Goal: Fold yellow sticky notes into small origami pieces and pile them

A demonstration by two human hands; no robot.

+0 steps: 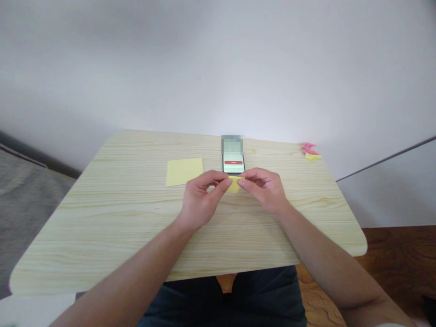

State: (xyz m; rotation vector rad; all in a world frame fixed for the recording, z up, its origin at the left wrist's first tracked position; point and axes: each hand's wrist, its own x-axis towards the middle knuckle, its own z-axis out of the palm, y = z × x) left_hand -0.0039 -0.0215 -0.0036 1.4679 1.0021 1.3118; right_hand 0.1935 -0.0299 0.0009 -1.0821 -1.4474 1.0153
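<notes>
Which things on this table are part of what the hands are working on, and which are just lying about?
In hand:
- small folded yellow paper, pinched between left hand and right hand

Lying about:
- flat yellow sheet, left of the hands
- phone, screen lit, just beyond the hands
- pink and yellow folded pieces, far right corner of the wooden table

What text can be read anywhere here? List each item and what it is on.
No text can be read.
Phone on the table: a red bar shows on its screen, but any words there are too small to read, and the upper part is blurred.
Folded yellow paper held between left hand and right hand: no writing shows.
Yellow sticky note: blank.
</notes>
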